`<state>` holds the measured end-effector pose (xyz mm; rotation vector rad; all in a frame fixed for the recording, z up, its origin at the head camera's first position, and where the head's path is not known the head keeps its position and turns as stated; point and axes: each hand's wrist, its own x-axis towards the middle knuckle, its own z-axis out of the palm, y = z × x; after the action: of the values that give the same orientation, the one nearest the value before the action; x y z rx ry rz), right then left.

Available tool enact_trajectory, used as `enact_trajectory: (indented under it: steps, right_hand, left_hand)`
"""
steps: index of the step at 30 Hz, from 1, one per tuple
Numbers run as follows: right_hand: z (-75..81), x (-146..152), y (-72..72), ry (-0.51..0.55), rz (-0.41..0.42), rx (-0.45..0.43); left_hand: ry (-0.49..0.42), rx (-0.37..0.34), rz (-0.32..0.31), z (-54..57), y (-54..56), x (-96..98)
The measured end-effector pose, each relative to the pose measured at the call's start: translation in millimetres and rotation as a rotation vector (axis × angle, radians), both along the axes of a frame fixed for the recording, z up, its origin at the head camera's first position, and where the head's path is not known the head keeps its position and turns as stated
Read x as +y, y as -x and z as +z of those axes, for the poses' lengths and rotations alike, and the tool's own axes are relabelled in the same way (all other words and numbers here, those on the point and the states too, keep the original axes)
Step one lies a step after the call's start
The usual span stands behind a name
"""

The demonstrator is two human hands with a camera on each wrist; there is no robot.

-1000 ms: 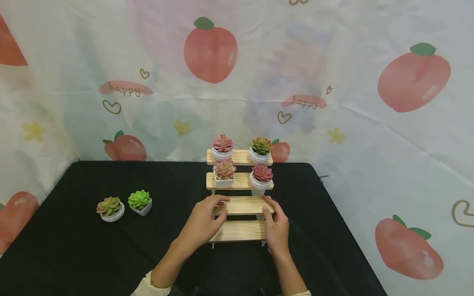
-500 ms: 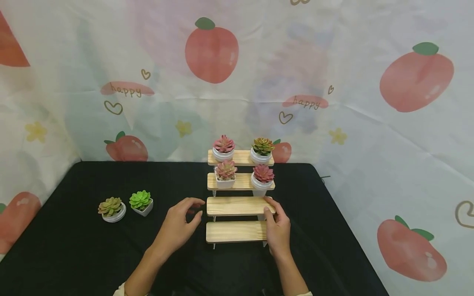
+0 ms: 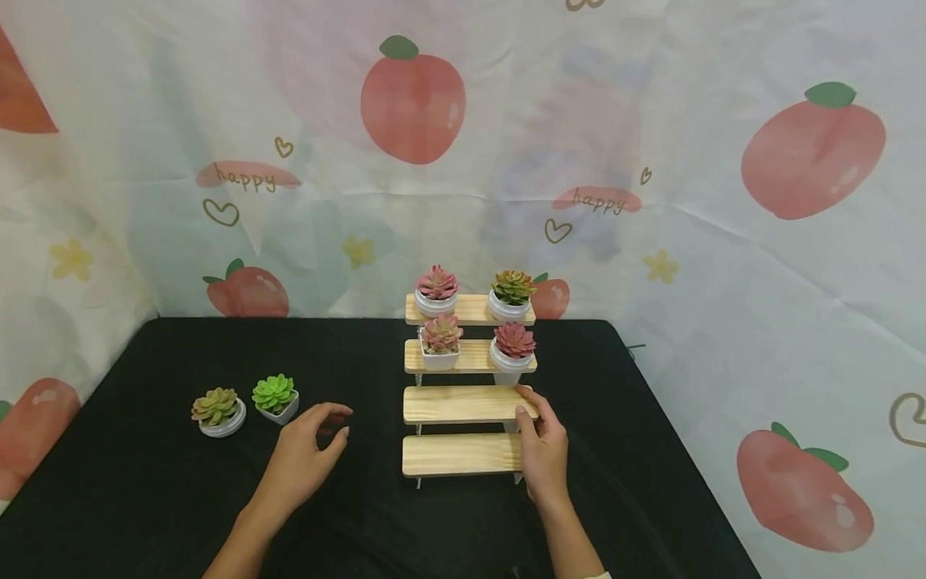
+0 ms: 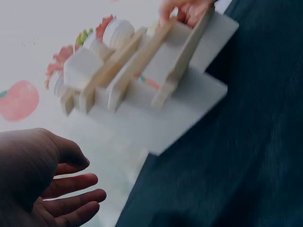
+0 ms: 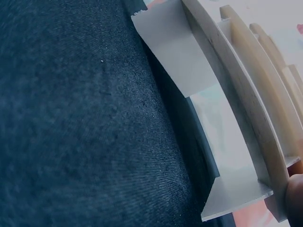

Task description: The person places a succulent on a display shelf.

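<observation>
In the left wrist view I see the broad white side panels of the four-tiered pale wooden stand, mostly hidden from the head view. It stands between the hands: the right hand pinches its right end; the left hand, fingers relaxed and spread, is near the bright-green succulent in a white pot.

A black table carries a tiered stand and two succulents.

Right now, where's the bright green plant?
In the head view, the green plant sits at left on the black table, right of the olive plant, beyond the left hand.
</observation>
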<state>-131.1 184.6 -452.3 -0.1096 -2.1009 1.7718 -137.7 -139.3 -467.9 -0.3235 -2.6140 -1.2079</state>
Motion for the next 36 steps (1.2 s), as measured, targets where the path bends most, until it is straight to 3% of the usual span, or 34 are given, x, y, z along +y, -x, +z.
enact_trajectory:
  steps: [4, 7, 11, 17, 25, 29, 36]
  right_hand:
    - [-3.5, 0, 1.9, -0.003, -0.006, 0.005]
    - [-15.0, 3, 7.7, 0.002, -0.016, 0.021]
    - [-31.4, 10, 15.7, 0.016, -0.012, 0.035]
    - [-36.5, 13, 16.9, 0.013, 0.005, 0.053]
    - [-36.2, 12, 16.7, -0.002, -0.001, 0.036]
    - [-34.0, 10, 15.9, -0.013, -0.017, 0.019]
    - [-7.1, 1, 3.6, -0.028, -0.006, 0.014]
  left_hand:
    - [0.015, -0.058, 0.051, -4.6, -4.0, -21.9]
    - [0.025, -0.075, 0.098, -5.3, -6.9, -38.3]
    - [0.045, -0.060, 0.173, -5.3, -10.5, -59.9]
    - [0.047, -0.032, 0.279, -5.5, -17.2, -85.8]
    - [0.027, 0.075, 0.406, -2.7, -20.8, -110.2]
    - [0.022, 0.094, 0.466, -1.7, -21.5, -118.4]
    - [0.030, 0.085, 0.552, -3.2, -22.3, -131.5]
